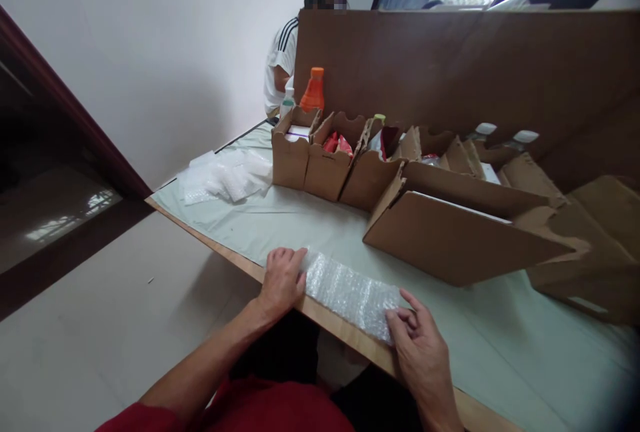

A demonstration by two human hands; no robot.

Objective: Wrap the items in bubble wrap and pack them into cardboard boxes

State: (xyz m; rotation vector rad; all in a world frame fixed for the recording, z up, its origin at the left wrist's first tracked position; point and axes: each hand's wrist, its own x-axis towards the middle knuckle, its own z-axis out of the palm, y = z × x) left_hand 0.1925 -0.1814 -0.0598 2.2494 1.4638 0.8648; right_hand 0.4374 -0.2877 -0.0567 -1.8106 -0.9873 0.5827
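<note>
A flattened strip of clear bubble wrap (350, 289) lies along the front edge of the table, turned slightly towards me. My left hand (284, 280) grips its left end, fingers curled over it and thumb pressed on the near side. At the opposite end, my right hand (420, 339) pinches the corner between thumb and forefinger, with the other fingers bent. Whether anything is wrapped inside the strip cannot be seen. More bubble wrap sheets (227, 175) lie loosely piled on the far left of the table.
Several cardboard bins (327, 169) with packets and boxes stand in a row behind the strip. A wider cardboard box (450, 235) juts forward on the right. Behind are an orange bottle (313, 92) and a tall brown panel (450, 72). A person (280, 75) sits beyond.
</note>
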